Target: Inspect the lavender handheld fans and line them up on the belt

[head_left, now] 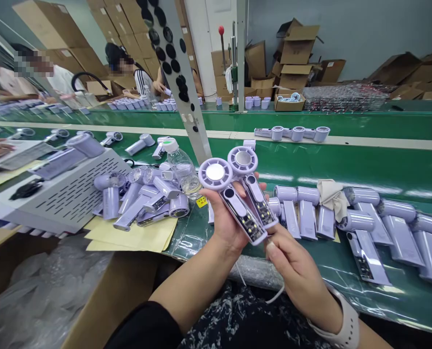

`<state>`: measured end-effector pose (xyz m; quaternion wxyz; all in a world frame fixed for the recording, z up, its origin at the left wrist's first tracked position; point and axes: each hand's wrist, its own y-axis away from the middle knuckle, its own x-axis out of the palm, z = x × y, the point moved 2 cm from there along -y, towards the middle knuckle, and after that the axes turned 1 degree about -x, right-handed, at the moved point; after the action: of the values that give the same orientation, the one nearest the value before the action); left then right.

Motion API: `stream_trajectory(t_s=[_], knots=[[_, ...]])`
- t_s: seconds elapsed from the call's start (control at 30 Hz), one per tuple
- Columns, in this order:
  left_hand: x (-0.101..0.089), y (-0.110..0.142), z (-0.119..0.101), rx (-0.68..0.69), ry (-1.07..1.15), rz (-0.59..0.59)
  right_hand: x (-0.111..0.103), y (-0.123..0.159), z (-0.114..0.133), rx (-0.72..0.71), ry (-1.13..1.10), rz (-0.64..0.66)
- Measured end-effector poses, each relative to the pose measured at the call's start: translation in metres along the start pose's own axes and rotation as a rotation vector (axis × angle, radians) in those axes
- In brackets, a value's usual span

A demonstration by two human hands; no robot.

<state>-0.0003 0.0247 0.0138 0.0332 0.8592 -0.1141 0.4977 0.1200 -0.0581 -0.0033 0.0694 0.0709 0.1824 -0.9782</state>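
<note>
Two purple fans [238,205] sit side by side in the left hand [223,220], its fingers curled around both, over the green bench [383,169]. The right hand [292,261] is at their low ends, but I cannot tell what its fingers pinch. More fans [143,203] lie heaped beside a clear bottle [184,167].

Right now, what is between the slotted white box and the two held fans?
In the head view, mainly a fan heap, then a clear bottle nearer the held fans.
</note>
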Motion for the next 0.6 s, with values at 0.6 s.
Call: stream_trajectory(t_s=[0.6], knots=[[-0.005,0.005,0.012,0.086,-0.11,0.118,-0.012,0.007,-0.018,0.158,0.074,-0.088]])
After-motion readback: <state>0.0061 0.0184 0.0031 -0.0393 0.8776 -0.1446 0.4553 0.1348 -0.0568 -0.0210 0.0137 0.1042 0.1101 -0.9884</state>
